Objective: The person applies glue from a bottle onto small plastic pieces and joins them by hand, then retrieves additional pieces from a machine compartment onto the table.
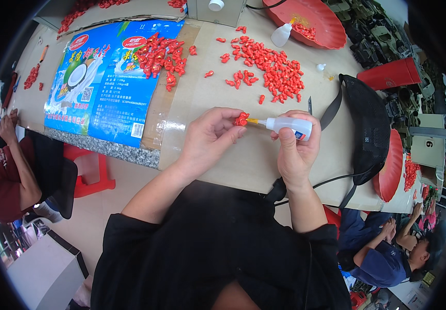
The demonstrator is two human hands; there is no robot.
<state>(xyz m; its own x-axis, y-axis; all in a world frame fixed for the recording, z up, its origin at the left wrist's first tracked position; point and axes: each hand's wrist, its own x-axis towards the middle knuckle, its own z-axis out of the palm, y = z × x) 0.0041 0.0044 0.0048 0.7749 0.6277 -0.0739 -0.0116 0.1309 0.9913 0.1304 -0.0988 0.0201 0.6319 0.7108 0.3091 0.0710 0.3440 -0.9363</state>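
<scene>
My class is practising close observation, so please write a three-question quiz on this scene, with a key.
1. True or false: the left grip holds the squeeze bottle.
2. The bottle's yellow tip points toward: A) the red tray; B) a small red piece; C) the black strap.
3. Fill in: one heap of red pieces lies on a ____ printed sheet.
Key: 1. False; the right grip holds it. 2. B. 3. blue.

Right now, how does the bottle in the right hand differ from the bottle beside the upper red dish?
The held bottle points left toward a red piece; the other bottle points toward the upper red dish. The held bottle shows a blue label; the other bottle none. Both are whitish with yellowish tips.
</scene>
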